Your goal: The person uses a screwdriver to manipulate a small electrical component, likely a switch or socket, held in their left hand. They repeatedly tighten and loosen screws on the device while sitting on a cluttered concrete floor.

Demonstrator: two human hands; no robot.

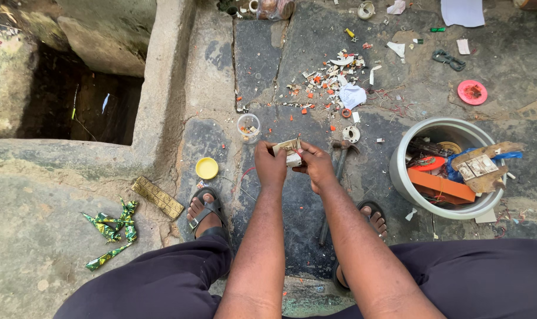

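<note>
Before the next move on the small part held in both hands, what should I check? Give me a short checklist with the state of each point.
1. Left hand grips the small beige part: ok.
2. Right hand has a grip on the same part: ok.
3. Part held above the stone floor, away from the feet: ok.
4. Hammer lies within reach, beside the right hand: ok.
5. White bucket of scrap stands upright nearby: ok.
6. Part already opened or cracked: cannot tell.
</note>
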